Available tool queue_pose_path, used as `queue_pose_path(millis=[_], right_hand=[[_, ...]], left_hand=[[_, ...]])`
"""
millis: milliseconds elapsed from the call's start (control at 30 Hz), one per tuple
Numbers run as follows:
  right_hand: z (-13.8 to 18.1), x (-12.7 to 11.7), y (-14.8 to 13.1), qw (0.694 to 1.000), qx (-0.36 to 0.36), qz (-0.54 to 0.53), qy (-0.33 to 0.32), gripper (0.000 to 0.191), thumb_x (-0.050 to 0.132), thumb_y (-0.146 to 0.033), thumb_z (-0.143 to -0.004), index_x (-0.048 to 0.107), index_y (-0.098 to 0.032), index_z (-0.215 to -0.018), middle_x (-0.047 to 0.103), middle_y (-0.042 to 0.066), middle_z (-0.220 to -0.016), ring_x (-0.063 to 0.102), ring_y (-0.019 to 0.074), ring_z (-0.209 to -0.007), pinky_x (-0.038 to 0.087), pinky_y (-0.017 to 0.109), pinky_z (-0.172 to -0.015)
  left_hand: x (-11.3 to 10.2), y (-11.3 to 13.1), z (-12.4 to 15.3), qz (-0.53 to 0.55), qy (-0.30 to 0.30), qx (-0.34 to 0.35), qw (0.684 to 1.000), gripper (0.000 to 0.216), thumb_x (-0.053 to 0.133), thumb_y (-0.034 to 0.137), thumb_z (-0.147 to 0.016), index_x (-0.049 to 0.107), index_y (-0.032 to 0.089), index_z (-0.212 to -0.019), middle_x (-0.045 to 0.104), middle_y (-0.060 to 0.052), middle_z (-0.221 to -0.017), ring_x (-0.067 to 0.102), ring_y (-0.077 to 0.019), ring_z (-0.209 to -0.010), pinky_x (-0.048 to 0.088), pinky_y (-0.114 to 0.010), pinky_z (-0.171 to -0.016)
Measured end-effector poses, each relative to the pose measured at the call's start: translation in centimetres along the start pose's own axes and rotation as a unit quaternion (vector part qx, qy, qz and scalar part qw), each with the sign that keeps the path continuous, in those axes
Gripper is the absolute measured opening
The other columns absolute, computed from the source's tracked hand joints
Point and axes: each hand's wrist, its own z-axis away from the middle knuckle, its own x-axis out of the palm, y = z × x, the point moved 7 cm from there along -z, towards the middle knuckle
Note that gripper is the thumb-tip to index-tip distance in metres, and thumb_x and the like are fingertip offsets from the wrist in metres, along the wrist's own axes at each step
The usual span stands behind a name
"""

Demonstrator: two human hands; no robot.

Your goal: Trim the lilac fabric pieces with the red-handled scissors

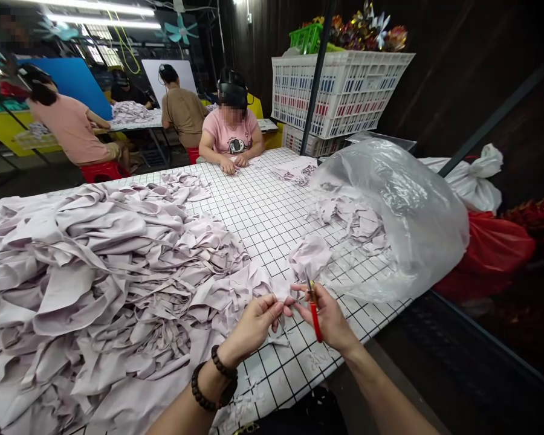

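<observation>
My left hand (258, 323) is closed in a pinch on the edge of a pale pink fabric piece (280, 289) above the grid-patterned table. In my right hand (329, 320) is a pair of small scissors (316, 317) with red handles, the blades pointing up and away from me. Some fingertips of the right hand reach toward the pinched fabric; whether they touch it I cannot tell. Just beyond my hands lies a crumpled fabric piece (310, 257). A large heap of the same fabric (118, 272) spreads over the left side of the table.
A clear plastic bag (403, 217) with fabric pieces inside lies open at the right. Across the table (249, 199) sits a person (231, 133) handling fabric. Stacked white crates (335, 90) stand at the back right. Small scraps (249, 396) litter the near edge.
</observation>
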Motion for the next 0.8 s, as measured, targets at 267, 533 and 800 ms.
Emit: queue_pose_path(millis=[267,533,800], right_hand=[[-1.9,0.9,-0.3,0.998,-0.035,-0.026,0.049,0.023,0.065,-0.034,-0.078,0.049,-0.024,-0.090,0.064,0.005,-0.092,0.061,0.0189,-0.077,0.051,0.030,-0.070],[-1.5,1.8,0.2,0.998,0.022,-0.035,-0.052,0.029,0.069,-0.043,-0.075,0.050,-0.022,-0.081,0.059,-0.001,-0.076,0.055,0.0156,-0.067,0.047,0.028,-0.061],[1.0,-2.9,-3.0,0.940,-0.023,0.336,-0.054,0.035,0.067,-0.046,-0.074,0.042,-0.023,-0.066,0.054,-0.004,-0.062,0.044,0.0130,-0.053,0.037,0.030,-0.061]], left_hand=[[-1.4,1.3,1.4,-0.134,0.080,0.070,0.985,0.031,0.051,0.045,-0.090,0.065,0.017,-0.087,0.061,-0.007,-0.087,0.055,-0.0141,-0.070,0.046,-0.026,-0.063],[-1.1,0.8,0.4,-0.067,0.086,0.137,0.985,0.029,0.047,0.044,-0.093,0.062,0.018,-0.093,0.061,-0.009,-0.101,0.050,-0.0116,-0.063,0.042,-0.025,-0.058],[-1.1,-0.2,-0.3,-0.093,0.078,0.123,0.985,0.027,0.048,0.043,-0.093,0.059,0.018,-0.089,0.057,-0.002,-0.079,0.048,-0.0110,-0.060,0.039,-0.024,-0.057]])
